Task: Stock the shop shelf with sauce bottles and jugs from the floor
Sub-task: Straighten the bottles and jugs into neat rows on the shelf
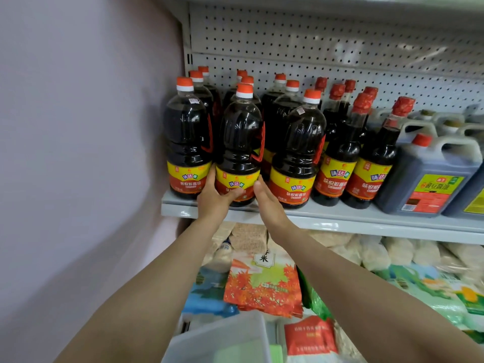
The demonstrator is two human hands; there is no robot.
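Grey metal makes the shelf, backed by a white pegboard panel at twelve o'clock and closed at nine o'clock by a plain pale wall. At the centre, the middle front sauce bottle stands upright at the shelf edge, between two like bottles. The left hand grips its base, thumb across the label. The right hand lies flat against its other side, fingers straight. Slimmer bottles and dark jugs fill the row toward three o'clock. At six o'clock, bagged goods lie on the tier below.
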